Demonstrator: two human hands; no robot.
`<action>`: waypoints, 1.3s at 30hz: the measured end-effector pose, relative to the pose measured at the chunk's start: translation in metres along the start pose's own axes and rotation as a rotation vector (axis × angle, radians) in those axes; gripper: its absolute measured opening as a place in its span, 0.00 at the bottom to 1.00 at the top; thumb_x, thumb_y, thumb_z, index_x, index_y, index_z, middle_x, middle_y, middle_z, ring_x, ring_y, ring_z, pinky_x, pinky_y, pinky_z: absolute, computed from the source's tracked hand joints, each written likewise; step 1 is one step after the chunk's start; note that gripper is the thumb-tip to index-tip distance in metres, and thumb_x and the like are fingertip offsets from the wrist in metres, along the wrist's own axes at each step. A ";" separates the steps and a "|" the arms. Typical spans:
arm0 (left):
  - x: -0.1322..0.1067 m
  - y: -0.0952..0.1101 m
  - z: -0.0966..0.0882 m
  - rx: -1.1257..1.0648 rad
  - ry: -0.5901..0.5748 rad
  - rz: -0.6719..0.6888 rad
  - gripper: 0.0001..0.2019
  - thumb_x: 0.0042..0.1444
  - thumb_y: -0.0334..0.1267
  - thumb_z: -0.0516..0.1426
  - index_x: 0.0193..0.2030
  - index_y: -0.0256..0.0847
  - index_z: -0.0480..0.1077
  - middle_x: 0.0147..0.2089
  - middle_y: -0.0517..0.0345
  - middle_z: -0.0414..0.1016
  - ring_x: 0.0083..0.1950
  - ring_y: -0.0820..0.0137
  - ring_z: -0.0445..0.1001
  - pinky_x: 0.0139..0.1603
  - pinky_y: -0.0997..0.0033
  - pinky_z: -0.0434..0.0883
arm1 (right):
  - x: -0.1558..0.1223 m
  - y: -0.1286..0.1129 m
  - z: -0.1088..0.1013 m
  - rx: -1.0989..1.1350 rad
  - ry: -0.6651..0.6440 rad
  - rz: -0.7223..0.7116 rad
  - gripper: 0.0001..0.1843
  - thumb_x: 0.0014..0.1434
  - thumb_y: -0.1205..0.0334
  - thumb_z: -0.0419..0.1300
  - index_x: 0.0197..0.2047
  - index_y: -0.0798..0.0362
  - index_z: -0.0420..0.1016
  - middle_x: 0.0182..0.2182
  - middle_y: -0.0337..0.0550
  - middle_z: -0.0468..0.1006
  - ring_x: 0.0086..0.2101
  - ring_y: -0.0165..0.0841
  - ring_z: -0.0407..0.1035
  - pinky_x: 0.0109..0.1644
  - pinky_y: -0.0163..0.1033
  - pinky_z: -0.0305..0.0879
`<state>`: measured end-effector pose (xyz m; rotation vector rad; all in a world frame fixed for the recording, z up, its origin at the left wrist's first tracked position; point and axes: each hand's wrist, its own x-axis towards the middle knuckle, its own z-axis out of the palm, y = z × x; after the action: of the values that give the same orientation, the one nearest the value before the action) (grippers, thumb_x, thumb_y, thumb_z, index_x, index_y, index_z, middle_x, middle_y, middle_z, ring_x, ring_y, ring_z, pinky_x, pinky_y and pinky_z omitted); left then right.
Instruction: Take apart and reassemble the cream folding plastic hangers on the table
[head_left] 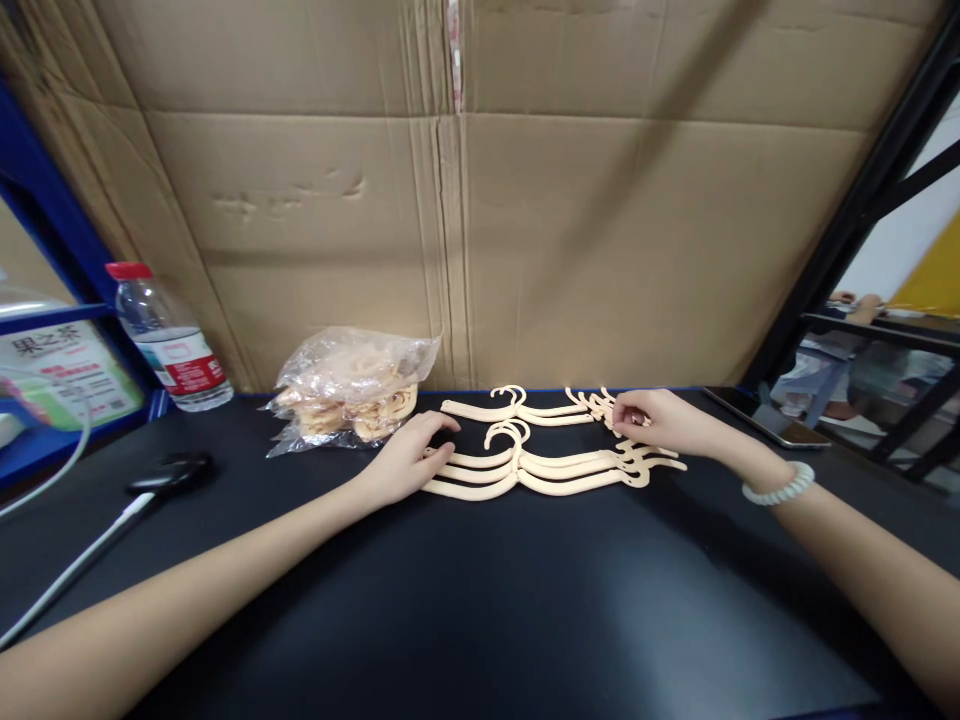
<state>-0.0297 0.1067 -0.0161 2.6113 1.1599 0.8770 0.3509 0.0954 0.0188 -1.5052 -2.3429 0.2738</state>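
Several beige plastic clothes hangers (570, 487) lie in a row on the black tabletop, their hooks pointing away from me. One more hanger (484, 412) lies behind that row. My left hand (411, 458) rests at the left ends of the front hangers, thumb and fingers apart. Over the right ends, my right hand (652, 420) is closed with its fingertips pinched together. Beige hooked pieces (592, 402) show right beside those fingertips. What the pinch holds is hidden by the fingers. More curved beige pieces (643, 465) stick out below this hand.
Left of the hangers sits a clear plastic bag (349, 385) of beige pieces. A water bottle (176, 345) with a red cap and a black device (172, 473) on a white cable are further left. A phone (765, 418) lies back right. Cardboard (600, 220) walls the rear.
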 end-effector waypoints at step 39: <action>0.017 -0.036 0.002 0.003 0.013 -0.017 0.13 0.59 0.41 0.52 0.44 0.39 0.74 0.44 0.49 0.75 0.47 0.60 0.74 0.53 0.54 0.71 | 0.007 0.019 0.012 -0.029 0.575 -0.034 0.17 0.64 0.56 0.49 0.45 0.51 0.77 0.35 0.48 0.74 0.32 0.36 0.67 0.39 0.42 0.65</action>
<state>-0.0423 0.1441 -0.0229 2.5975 1.1860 0.8911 0.3590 0.1103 0.0023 -1.3305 -1.9114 -0.1843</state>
